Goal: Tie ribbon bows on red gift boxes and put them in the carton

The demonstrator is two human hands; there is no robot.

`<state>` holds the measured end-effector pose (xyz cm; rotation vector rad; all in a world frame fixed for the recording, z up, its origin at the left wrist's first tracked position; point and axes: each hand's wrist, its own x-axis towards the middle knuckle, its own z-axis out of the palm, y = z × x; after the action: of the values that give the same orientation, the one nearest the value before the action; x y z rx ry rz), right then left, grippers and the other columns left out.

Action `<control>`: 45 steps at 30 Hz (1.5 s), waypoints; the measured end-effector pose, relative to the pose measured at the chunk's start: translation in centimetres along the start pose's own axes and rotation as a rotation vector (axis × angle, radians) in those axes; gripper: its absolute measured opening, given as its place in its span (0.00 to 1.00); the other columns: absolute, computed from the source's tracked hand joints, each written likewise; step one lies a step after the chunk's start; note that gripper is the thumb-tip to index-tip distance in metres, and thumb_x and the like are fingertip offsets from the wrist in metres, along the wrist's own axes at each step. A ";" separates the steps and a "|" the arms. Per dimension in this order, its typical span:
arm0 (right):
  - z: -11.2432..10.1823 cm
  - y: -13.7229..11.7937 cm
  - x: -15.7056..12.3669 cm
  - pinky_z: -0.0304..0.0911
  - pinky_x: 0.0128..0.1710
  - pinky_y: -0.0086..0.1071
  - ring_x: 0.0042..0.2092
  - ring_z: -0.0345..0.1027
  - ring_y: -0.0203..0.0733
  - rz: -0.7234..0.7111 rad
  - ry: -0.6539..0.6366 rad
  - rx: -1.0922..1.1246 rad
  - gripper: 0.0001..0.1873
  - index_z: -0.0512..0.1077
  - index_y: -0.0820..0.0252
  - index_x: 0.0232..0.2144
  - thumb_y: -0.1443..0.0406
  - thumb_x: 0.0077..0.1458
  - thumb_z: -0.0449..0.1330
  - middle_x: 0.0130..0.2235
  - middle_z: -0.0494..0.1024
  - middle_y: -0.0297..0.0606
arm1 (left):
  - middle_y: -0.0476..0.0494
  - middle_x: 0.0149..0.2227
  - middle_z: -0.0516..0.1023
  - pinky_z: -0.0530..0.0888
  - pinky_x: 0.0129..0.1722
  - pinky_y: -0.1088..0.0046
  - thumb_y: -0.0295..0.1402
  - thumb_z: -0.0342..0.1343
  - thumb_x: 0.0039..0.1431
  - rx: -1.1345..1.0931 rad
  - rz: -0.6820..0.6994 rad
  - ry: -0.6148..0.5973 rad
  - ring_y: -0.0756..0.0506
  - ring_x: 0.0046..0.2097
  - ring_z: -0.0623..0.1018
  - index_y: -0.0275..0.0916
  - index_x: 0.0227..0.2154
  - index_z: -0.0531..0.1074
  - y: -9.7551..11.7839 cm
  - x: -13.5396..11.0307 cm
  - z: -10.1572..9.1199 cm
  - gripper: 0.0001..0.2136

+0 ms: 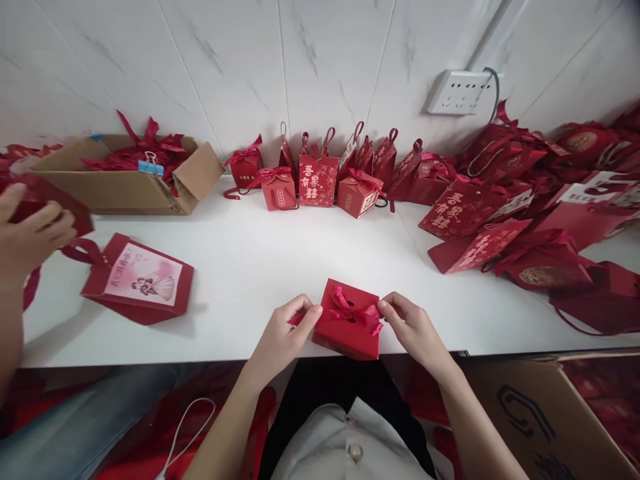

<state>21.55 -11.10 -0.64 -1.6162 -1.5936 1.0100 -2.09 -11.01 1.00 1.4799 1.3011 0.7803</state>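
A small red gift box (345,339) lies flat near the front edge of the white table, with a pinkish-red ribbon (351,312) tied in a bow on its top. At the box's left side, my left hand (287,333) pinches an end of the ribbon, partly hidden by the fingers. My right hand (411,327) grips the ribbon at the bow's right side between thumb and index finger. Farther left stands a red bag-shaped box (145,280) with a pink couple picture and a ribbon handle.
A cardboard box (107,183) of red ribbon sits at the back left. Several finished red boxes (318,181) line the wall, and a pile of them (460,210) fills the right side. Another person's hand (33,230) holds a red item at far left. A carton (545,420) stands below right.
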 end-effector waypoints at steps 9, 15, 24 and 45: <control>-0.5 0.7 0.5 0.60 0.30 0.30 0.26 0.62 0.34 0.063 0.216 0.762 0.19 0.65 0.59 0.17 0.54 0.51 0.63 0.21 0.63 0.29 | 0.53 0.21 0.59 0.59 0.29 0.73 0.41 0.48 0.62 -0.210 0.087 0.043 0.51 0.26 0.61 0.39 0.20 0.57 -1.6 -0.1 -0.6 0.17; -3.6 0.0 1.1 0.61 0.23 0.26 0.20 0.54 0.29 0.090 0.536 1.105 0.19 0.58 0.58 0.13 0.64 0.41 0.66 0.17 0.56 0.24 | 0.53 0.19 0.59 0.60 0.27 0.73 0.39 0.54 0.58 -0.458 0.085 0.193 0.51 0.25 0.62 0.39 0.17 0.59 -2.4 -0.3 -3.0 0.17; -7.1 -1.1 1.3 0.58 0.20 0.29 0.22 0.51 0.32 -0.061 0.659 1.024 0.19 0.60 0.57 0.10 0.65 0.43 0.66 0.18 0.53 0.29 | 0.58 0.10 0.48 0.65 0.22 0.79 0.37 0.66 0.42 -0.798 0.026 0.522 0.54 0.19 0.60 0.39 0.14 0.61 -0.3 1.1 -6.5 0.17; -3.8 -15.8 7.1 0.58 0.23 0.28 0.24 0.61 0.33 -0.508 0.128 0.506 0.19 0.71 0.60 0.18 0.53 0.35 0.71 0.21 0.70 0.30 | 0.45 0.37 0.79 0.72 0.42 0.71 0.32 0.60 0.53 -0.353 0.417 0.016 0.47 0.41 0.76 0.39 0.37 0.76 11.8 6.0 -2.2 0.08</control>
<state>16.73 -2.90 14.38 -0.8592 -1.4100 0.9114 1.23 -4.03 11.99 1.4687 0.8149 1.2251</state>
